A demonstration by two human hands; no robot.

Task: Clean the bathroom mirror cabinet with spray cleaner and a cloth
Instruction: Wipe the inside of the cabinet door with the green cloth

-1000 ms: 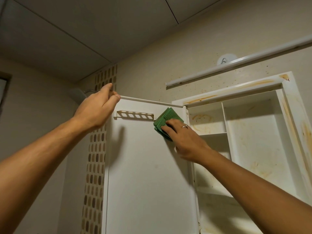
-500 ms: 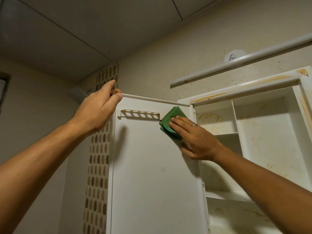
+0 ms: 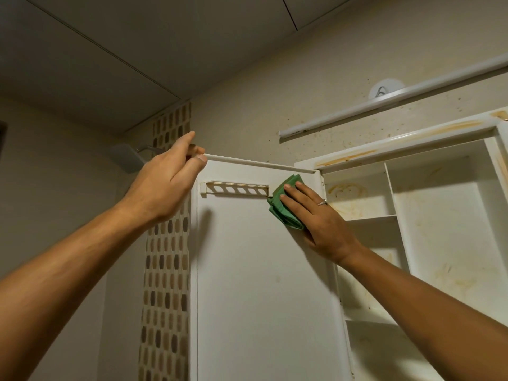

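Your left grip (image 3: 165,185) pinches the top outer corner of the open cabinet door (image 3: 261,284), thumb under the edge, fingers over it. Your right grip (image 3: 316,218) is spread, fingers straight, pressing the folded green cloth (image 3: 284,215) flat on the door's inner face. The cloth sits near the top hinge-side corner, just beside the slotted rack (image 3: 233,188). The cabinet (image 3: 445,243) stands open, its shelves streaked brown

- Your L hand (image 3: 167,185) is at the top-left corner of the door (image 3: 261,284), fingers over the top edge, thumb in front.
- Rack (image 3: 235,187) is on the door near the top. Cloth (image 3: 281,217) is just R of it, under your R hand (image 3: 324,226).
- Cabinet (image 3: 445,229) w/ shelves is R of the door, light bar (image 3: 384,105) above it.
- Shower head (image 3: 127,158) is behind your L hand.
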